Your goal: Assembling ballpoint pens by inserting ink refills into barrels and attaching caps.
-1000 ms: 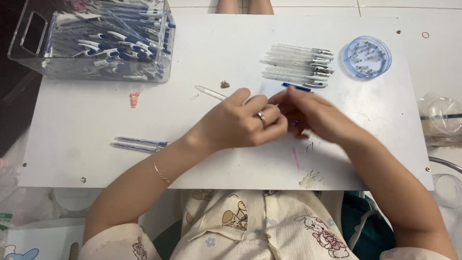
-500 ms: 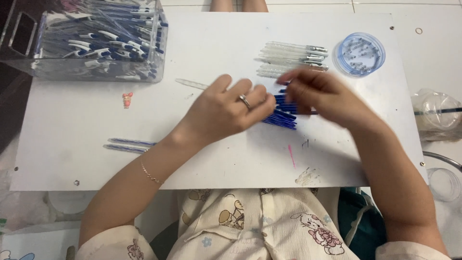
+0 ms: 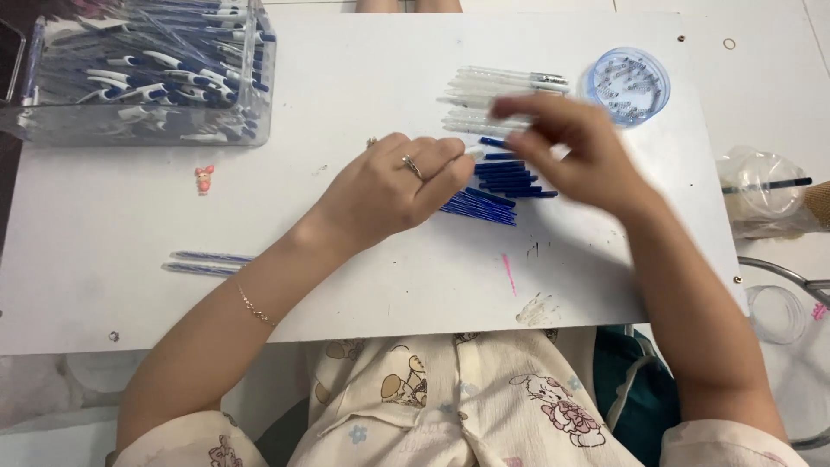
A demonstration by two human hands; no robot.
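- Resting on the white table (image 3: 363, 285), the left hand (image 3: 393, 186) lies with its fingers curled loosely, tips at the edge of a heap of blue pen parts (image 3: 501, 186); whether they pinch one cannot be told, since the fingertips cover that spot.
- The right hand (image 3: 575, 151) is blurred above the same heap. Its fingers look bent, but what they grip, if anything, is too smeared to make out.
- The blue parts lie mid-table between the two hands, partly hidden under both.
- Just behind them sits a row of clear pen barrels (image 3: 501, 86), its near end covered by the right hand.
- A round clear dish (image 3: 629, 79) of tiny pieces stands beside the barrels; the pieces are too small to name.
- A clear bin (image 3: 147, 130) of blue-and-white pens is cut off at the top left edge.
- Two thin rods (image 3: 207, 262) lie well apart near the left forearm.
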